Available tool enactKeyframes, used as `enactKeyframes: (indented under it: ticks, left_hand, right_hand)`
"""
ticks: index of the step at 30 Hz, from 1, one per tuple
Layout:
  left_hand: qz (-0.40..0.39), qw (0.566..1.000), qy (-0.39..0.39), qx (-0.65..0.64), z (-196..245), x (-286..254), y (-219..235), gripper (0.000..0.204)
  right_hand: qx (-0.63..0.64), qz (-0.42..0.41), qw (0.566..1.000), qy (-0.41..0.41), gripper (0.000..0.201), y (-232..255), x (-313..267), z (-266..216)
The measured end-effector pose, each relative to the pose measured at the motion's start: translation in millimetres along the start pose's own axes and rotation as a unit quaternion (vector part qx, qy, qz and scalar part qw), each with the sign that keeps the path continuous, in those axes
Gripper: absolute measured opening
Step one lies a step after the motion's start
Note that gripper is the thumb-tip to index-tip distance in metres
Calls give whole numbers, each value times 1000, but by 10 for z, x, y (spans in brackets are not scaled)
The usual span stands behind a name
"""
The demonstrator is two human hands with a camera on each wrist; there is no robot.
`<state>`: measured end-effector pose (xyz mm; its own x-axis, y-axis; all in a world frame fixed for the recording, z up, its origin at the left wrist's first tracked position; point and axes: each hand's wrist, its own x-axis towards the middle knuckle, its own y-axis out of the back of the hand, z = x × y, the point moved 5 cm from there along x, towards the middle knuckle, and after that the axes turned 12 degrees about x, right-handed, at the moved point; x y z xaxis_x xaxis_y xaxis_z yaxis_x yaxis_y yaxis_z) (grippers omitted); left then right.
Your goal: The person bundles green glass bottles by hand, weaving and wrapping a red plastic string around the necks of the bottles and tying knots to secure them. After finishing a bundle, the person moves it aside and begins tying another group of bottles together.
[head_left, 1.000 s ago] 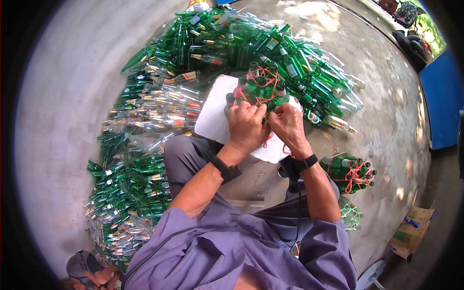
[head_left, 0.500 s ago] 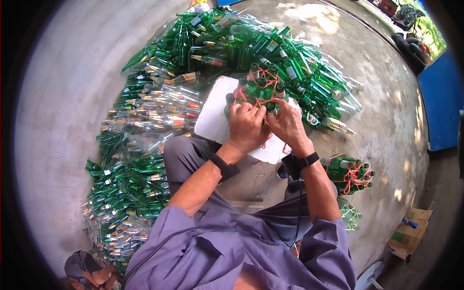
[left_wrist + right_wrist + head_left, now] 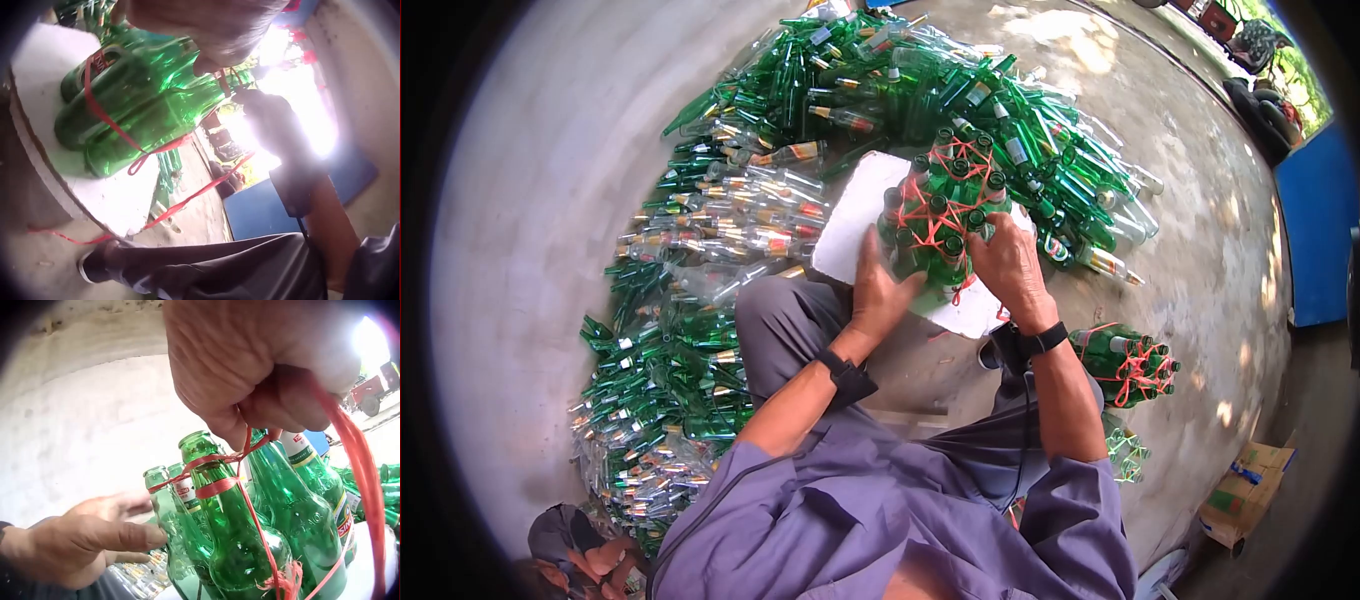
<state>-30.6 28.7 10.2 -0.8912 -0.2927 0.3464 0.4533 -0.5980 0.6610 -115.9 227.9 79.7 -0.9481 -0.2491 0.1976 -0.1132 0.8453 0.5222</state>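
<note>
A bundle of green glass bottles (image 3: pixel 940 215) bound with red string stands on a white foam board (image 3: pixel 850 225) in front of my knees. My left hand (image 3: pixel 880 290) lies flat against the bundle's near left side, fingers straight; the right wrist view shows this left hand (image 3: pixel 94 540) touching a bottle. My right hand (image 3: pixel 1005 262) is at the bundle's right side. In the right wrist view the right hand (image 3: pixel 250 369) pinches the red string (image 3: pixel 250 440) above the bottle necks (image 3: pixel 203 447). The left wrist view shows the bundle (image 3: pixel 144 106) tilted on the foam board (image 3: pixel 44 69), a loose string end (image 3: pixel 194 194) trailing.
A wide heap of loose green and clear bottles (image 3: pixel 730 230) curves round the board from left to far right. A second tied bundle (image 3: pixel 1130 362) lies by my right elbow, a cardboard box (image 3: pixel 1250 490) beyond it. Another person (image 3: pixel 570 550) sits at lower left. The floor is bare concrete (image 3: pixel 530 200).
My left hand has let go at the top of the bundle, straightened and dropped to its near side. The right hand has kept its hold on the string.
</note>
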Motion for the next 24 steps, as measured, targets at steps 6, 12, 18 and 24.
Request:
enactKeyframes:
  ticks: [6,12,18,24]
  left_hand:
    - [-76,997,28,4,-14,118,-207,80]
    - [-73,995,23,-59,-233,452,-14,53]
    - [-104,995,10,-1,-472,970,5,51]
    - [-97,995,1,-9,-561,1137,-56,45]
  right_hand:
    - [-34,-8,999,-2,20,-89,-98,-3]
    - [79,-42,996,24,15,-227,-156,-170]
    - [62,-37,996,45,15,-547,-137,-244]
    - [15,-23,997,77,15,-662,-104,-340]
